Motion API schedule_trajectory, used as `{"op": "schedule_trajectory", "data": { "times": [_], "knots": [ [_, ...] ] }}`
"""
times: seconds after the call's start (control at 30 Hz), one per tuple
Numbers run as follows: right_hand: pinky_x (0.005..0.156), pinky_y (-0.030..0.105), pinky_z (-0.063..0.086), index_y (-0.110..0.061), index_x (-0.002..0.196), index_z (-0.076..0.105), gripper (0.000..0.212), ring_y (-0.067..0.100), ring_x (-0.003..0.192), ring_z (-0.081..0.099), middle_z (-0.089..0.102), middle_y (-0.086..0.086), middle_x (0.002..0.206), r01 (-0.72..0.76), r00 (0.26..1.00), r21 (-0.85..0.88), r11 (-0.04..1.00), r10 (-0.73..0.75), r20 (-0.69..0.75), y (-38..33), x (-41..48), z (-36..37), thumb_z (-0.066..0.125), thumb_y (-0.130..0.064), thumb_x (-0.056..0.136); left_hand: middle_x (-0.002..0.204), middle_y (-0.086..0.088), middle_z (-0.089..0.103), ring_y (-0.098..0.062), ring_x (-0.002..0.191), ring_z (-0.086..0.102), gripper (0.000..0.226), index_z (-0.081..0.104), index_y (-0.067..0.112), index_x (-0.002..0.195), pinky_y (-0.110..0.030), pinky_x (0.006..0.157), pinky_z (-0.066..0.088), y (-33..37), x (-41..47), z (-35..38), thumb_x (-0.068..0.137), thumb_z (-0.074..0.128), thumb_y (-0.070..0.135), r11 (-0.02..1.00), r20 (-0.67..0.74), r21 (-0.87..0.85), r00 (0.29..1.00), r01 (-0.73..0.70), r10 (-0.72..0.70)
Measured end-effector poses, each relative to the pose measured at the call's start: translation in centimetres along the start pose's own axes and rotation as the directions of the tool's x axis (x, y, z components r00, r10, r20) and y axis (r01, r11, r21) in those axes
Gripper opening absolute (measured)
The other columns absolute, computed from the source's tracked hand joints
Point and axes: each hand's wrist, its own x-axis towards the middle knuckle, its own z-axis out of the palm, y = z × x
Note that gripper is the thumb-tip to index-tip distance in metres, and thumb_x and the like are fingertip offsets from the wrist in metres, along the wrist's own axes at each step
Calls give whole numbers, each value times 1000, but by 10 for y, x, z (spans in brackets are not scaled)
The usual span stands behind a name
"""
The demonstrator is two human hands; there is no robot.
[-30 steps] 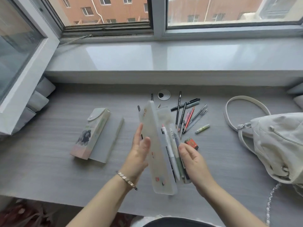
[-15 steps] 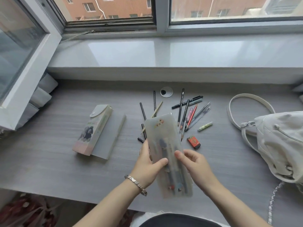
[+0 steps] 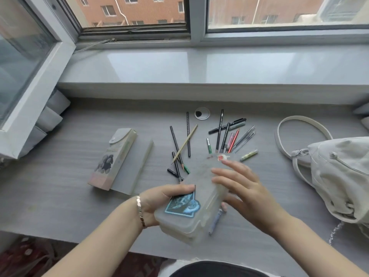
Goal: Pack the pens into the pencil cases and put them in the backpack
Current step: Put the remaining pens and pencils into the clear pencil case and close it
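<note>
A translucent plastic pencil case [image 3: 189, 212] with a blue sticker is lifted above the desk, its lid down on the pens inside. My left hand [image 3: 163, 198] grips its near left end, thumb on top. My right hand [image 3: 245, 188] lays spread fingers over its far right side with the thumb underneath. A blue-grey pen [image 3: 215, 221] shows just below the case's right edge. Loose pencils [image 3: 179, 152] and pens [image 3: 231, 136] lie on the desk behind. The pale backpack [image 3: 339, 176] sits at the right.
A second pencil case [image 3: 111, 158] with a dog picture lies at the left on a grey flap [image 3: 137, 166]. A green marker [image 3: 248, 155] lies near the backpack strap [image 3: 299, 120]. A round cable grommet [image 3: 202, 113] sits at the back, below the window sill [image 3: 199, 68].
The case was shut over the pens, then turned so that the blue sticker faces up and brought nearer to me. My right hand shifted onto its far side.
</note>
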Motion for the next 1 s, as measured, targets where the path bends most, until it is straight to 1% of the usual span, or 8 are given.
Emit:
{"op": "schedule_trajectory", "data": {
  "times": [0.1, 0.17, 0.23, 0.43, 0.6, 0.8, 0.93, 1.0],
  "knots": [
    [105, 19, 32, -20, 117, 55, 45, 18, 124, 40, 50, 3, 129, -344, 936, 222, 912, 353, -2, -2, 3, 1, 63, 4, 79, 89, -14, 71, -22, 73, 70, 39, 62, 0, 102, -32, 68, 58, -10, 14, 6, 66, 72, 9, 981, -181, 94, 966, -169, 184],
    [96, 14, 41, -23, 121, 48, 43, 13, 112, 51, 51, 2, 123, -601, 761, 488, 633, 640, 107, -10, 8, 1, 55, 1, 86, 102, -16, 67, -28, 84, 68, 63, 47, 6, 115, -44, 78, 56, -19, 22, 9, 59, 76, 5, 940, -373, 231, 870, -249, 322],
    [91, 22, 46, -13, 129, 43, 43, 14, 104, 56, 54, 5, 118, -746, 583, 593, 304, 729, 360, -17, 14, 8, 56, -11, 88, 106, -16, 66, -29, 91, 66, 63, 43, 15, 107, -48, 83, 53, -29, 29, 9, 56, 79, 4, 894, -457, 339, 780, -292, 428],
    [65, 13, 45, -8, 95, 70, 16, 0, 70, 63, 72, -8, 82, -719, 521, 679, 150, 763, 383, -28, 14, 22, 66, -11, 81, 102, -8, 67, -21, 91, 67, 69, 45, 23, 102, -42, 84, 54, -42, 25, 9, 42, 79, 21, 753, -300, 563, 765, -341, 570],
    [76, 30, 55, -13, 90, 67, 17, 15, 85, 67, 73, 3, 91, -702, 446, 712, 0, 780, 440, -24, 11, 19, 72, -13, 74, 120, -9, 63, -24, 106, 63, 84, 39, 26, 129, -42, 90, 50, -36, 24, 12, 54, 74, 41, 842, -166, 265, 838, -470, 519],
    [88, 41, 49, -8, 108, 60, 44, 22, 92, 62, 66, 16, 104, -683, 442, 728, -57, 761, 474, -26, 12, 14, 75, -14, 68, 113, -9, 68, -24, 104, 64, 73, 67, 25, 109, -30, 75, 55, -31, 29, 19, 74, 27, 74, 920, -56, 19, 919, -390, 391],
    [73, 15, 50, -22, 121, 46, 54, 10, 84, 59, 55, -2, 101, -732, 510, 656, 182, 785, 351, -38, 18, 14, 70, -29, 73, 109, -8, 69, -21, 100, 66, 70, 69, 23, 107, -30, 79, 56, -36, 36, 27, 80, 21, 67, 929, -94, 21, 924, -371, 371],
    [87, 21, 50, -28, 128, 40, 74, 9, 102, 56, 52, -3, 116, -768, 570, 553, 322, 737, 362, -47, 22, 16, 69, -49, 63, 116, -8, 67, -19, 103, 64, 55, 62, 26, 117, -31, 75, 56, -42, 39, 29, 81, 34, 58, 910, -115, 14, 903, -415, 414]
  ]
}}
